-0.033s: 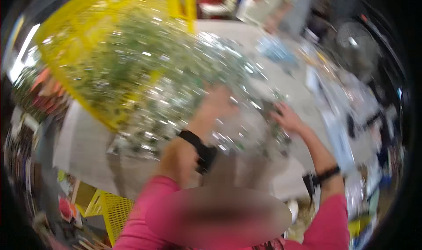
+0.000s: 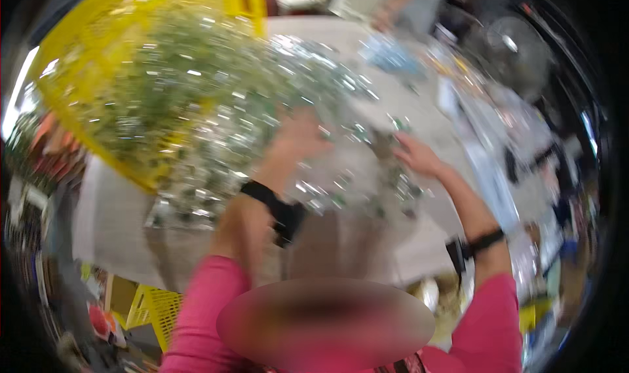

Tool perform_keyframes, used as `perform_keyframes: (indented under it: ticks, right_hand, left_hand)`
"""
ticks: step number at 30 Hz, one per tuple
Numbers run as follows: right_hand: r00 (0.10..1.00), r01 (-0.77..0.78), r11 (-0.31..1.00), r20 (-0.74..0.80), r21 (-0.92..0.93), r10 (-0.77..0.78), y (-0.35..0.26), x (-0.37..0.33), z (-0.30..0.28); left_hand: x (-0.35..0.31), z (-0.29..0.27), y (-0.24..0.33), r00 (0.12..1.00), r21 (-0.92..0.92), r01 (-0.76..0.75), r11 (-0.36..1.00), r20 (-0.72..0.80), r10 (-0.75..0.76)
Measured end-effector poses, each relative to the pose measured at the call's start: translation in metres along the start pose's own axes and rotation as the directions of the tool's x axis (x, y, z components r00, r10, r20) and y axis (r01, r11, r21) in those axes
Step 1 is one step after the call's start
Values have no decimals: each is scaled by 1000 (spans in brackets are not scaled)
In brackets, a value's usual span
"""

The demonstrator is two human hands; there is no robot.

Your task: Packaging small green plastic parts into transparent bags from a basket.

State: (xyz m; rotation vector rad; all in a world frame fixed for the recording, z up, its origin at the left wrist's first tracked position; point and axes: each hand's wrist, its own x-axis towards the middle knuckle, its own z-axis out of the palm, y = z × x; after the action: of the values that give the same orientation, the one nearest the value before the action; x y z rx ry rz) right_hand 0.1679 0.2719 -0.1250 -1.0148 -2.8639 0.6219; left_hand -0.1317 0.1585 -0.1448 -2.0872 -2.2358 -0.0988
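A large heap of small, shiny, clear-and-green pieces [image 2: 229, 130] spills out of a tipped yellow crate [image 2: 78, 127] onto the pale tabletop [image 2: 111, 229]. At the heap's right edge, my left hand [image 2: 301, 134] reaches in among the pieces; its fingers are smeared by motion. My right hand [image 2: 417, 157] is over the table to the right, fingers stretched out and apart, beside a small scatter of pieces [image 2: 403, 186]. More loose pieces [image 2: 324, 193] lie between my two forearms. Motion blur hides what kind of pieces they are. Each wrist wears a black strap.
A light blue bundle [image 2: 390, 53] lies toward the table's far side. Clear plastic bags [image 2: 517, 127] and a pale blue strip are along the right. Another person's arm [image 2: 393, 9] shows at the far edge. Below the table's left front is another yellow crate [image 2: 160, 311].
The whole view has shifted, so the scene sits slightly further left and higher. Both hands stay near the same pieces; no clear taking hold or letting go shows.
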Motion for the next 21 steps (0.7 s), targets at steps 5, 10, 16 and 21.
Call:
perform_keyframes:
  ticks: [5, 10, 16, 21]
  right_hand:
    - [932, -340, 921, 199, 188, 303, -3, -79, -43]
    - [979, -169, 949, -67, 267, 194, 56, -153, -39]
    - [956, 135, 987, -252, -91, -153, 65, -156, 13]
    - [942, 165, 986, -293, -14, -162, 78, -185, 24]
  left_hand:
    - [-31, -48, 14, 999, 204, 36, 978, -11, -34]
    - [-83, -40, 118, 974, -407, -213, 888, -17, 226]
    - [-96, -6, 216, 953, -380, -303, 874, -107, 284]
    - [-98, 15, 214, 921, -263, -387, 884, -73, 382]
